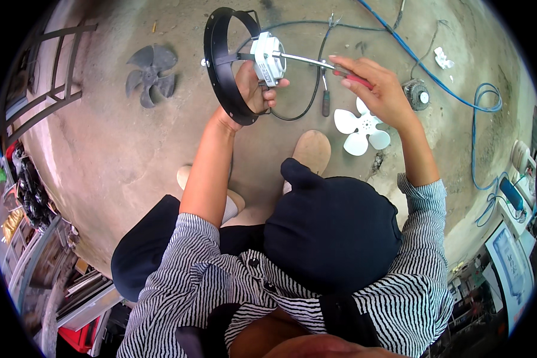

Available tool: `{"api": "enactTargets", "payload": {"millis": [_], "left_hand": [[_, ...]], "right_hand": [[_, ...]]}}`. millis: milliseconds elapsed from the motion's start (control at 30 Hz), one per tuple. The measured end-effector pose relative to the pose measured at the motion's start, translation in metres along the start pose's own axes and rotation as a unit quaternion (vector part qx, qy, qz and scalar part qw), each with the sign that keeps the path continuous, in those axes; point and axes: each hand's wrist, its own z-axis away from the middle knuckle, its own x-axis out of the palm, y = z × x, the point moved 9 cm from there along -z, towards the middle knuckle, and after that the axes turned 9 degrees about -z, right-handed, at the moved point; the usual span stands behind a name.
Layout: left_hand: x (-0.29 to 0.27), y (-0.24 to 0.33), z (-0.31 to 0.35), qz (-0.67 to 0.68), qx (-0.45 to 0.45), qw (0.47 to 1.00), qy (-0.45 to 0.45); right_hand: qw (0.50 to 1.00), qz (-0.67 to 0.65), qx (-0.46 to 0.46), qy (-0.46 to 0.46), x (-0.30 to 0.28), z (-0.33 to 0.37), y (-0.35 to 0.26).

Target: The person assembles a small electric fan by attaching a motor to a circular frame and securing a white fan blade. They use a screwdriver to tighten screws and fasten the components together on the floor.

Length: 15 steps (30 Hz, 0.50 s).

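My left hand [255, 89] is closed around a fan motor [269, 59] with a pale metal housing, fixed by brackets inside a black ring frame [219, 68]. The ring stands on edge, with the motor facing right. In my right hand [379, 89] is a screwdriver [307, 60] with a red handle, gripped between thumb and fingers. Its long shaft points left, and the tip meets the motor's face, near a screw position. A dark cable [313, 98] runs below the motor.
A black fan blade [151, 76] lies on the floor at left. Below my right hand are a white fan blade [362, 126] and a second screwdriver [326, 102]. Another motor [416, 94] sits farther right, near blue cable [420, 62]. A metal frame [71, 62] stands at far left.
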Motion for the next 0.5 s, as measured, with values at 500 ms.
{"api": "enactTargets", "payload": {"millis": [500], "left_hand": [[-0.004, 0.011, 0.002, -0.110, -0.055, 0.992, 0.024]], "right_hand": [[0.946, 0.244, -0.178, 0.121, -0.012, -0.004, -0.025]]}}
